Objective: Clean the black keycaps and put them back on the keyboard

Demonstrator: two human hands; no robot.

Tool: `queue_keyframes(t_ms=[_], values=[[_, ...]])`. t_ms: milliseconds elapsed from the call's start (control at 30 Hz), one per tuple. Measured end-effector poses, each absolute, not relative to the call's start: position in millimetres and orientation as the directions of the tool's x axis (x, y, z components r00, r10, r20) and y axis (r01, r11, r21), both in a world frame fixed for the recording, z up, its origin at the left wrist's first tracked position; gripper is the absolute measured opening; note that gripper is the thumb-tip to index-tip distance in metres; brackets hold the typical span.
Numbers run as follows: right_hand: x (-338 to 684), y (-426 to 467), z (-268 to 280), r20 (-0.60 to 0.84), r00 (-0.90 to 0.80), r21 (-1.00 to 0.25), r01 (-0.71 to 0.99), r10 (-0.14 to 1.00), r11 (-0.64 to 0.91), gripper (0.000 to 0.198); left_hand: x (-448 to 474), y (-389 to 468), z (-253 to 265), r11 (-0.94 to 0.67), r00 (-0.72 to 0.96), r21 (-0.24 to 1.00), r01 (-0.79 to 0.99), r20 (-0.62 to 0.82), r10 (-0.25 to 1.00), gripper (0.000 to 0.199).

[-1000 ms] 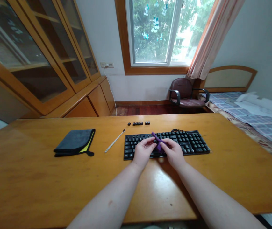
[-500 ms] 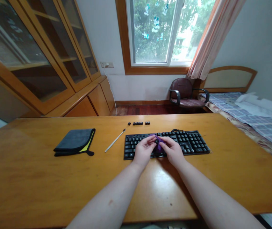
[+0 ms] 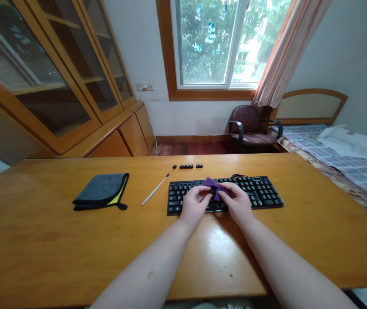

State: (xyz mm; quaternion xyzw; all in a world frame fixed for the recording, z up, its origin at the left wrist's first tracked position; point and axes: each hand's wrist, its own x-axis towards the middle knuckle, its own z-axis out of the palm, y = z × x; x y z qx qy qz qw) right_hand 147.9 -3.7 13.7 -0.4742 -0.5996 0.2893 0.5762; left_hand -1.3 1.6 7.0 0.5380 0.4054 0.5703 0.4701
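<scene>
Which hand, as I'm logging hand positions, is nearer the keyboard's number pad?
Right. The right hand, pinching the purple cloth, is left of the number pad; the left hand is farther left, beyond the right hand.

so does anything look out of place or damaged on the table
Yes, the small black pieces, apparently keycaps, lie loose on the table beyond the keyboard. That looks odd because keycaps would normally be fitted on a keyboard. I see no spill or clear breakage.
</scene>
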Motion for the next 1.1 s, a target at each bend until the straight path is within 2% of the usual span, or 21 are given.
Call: queue_keyframes(t_ms=[133, 267, 367, 467, 633, 900, 1000, 1100], values=[[150.5, -1.7, 15.2, 0.383, -0.014, -0.908, 0.177, 0.924, 0.379, 0.024, -4.6, 0.7, 13.3, -0.351, 0.043, 0.936, 0.009, 0.350, 0.936, 0.015], [149.7, -1.3, 18.4, 0.336, -0.101, -0.928, 0.138, 0.937, 0.347, 0.027, -4.2, 1.5, 14.6, -0.295, 0.014, 0.955, -0.040, 0.296, 0.955, 0.016], [148.0, -1.3, 19.3, 0.280, -0.060, -0.953, 0.108, 0.958, 0.285, 0.022, -1.8, 2.1, 12.0, -0.158, 0.045, 0.976, -0.152, 0.167, 0.985, 0.019], [147.2, -1.7, 19.9, 0.210, -0.012, -0.975, 0.071, 0.978, 0.210, 0.021, -0.3, 2.3, 10.2, -0.095, 0.070, 0.974, -0.208, 0.112, 0.991, 0.020], [149.6, -1.5, 20.6, 0.151, -0.014, -0.988, 0.023, 0.988, 0.151, 0.018, -0.1, 2.7, 9.1, -0.070, 0.080, 0.971, -0.228, 0.091, 0.993, 0.021], [149.4, -1.5, 18.9, 0.200, 0.002, -0.970, 0.139, 0.980, 0.198, 0.015, 2.6, 0.6, 12.2, -0.089, 0.113, 0.962, -0.260, 0.122, 0.986, 0.024], [147.2, -2.7, 18.7, 0.157, 0.054, -0.985, 0.084, 0.986, 0.152, 0.019, 2.8, 0.7, 12.3, -0.087, 0.108, 0.961, -0.264, 0.119, 0.987, 0.025], [146.7, -2.2, 19.1, 0.068, 0.122, -0.996, -0.046, 0.990, 0.074, 0.025, 1.6, 3.4, 8.2, -0.117, 0.045, 0.967, -0.226, 0.131, 0.990, 0.023]])
